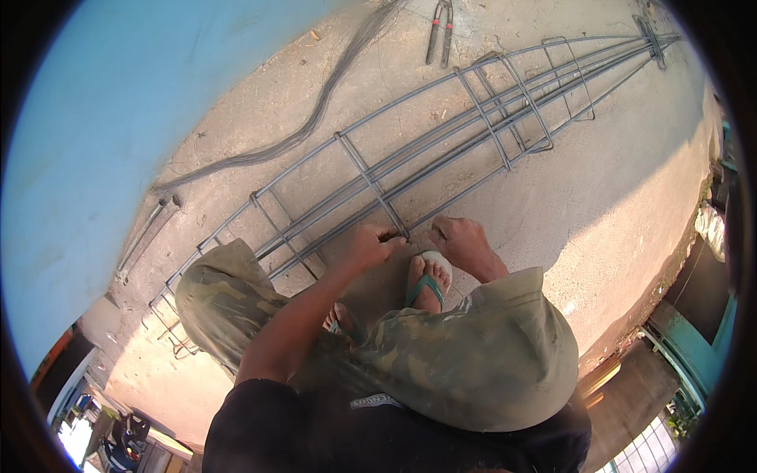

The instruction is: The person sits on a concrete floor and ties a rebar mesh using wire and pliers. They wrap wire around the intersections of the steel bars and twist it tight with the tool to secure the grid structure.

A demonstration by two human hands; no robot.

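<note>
On the ground before your right foot lies the cage; your left hand pinches a ring near its corner, while your right hand curls, its hold unclear. If that pinch loosens, the ring could slide askew, or the cage shift against your foot.

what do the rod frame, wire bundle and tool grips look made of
Rod frame: likely steel, dull grey; slim, stiff-looking, with sharp bent corners.
Wire bundle: probably metal, matte dark grey; thin strands curving together.
Grips: maybe rubber or plastic, black with red bands; the core is hidden.
</note>
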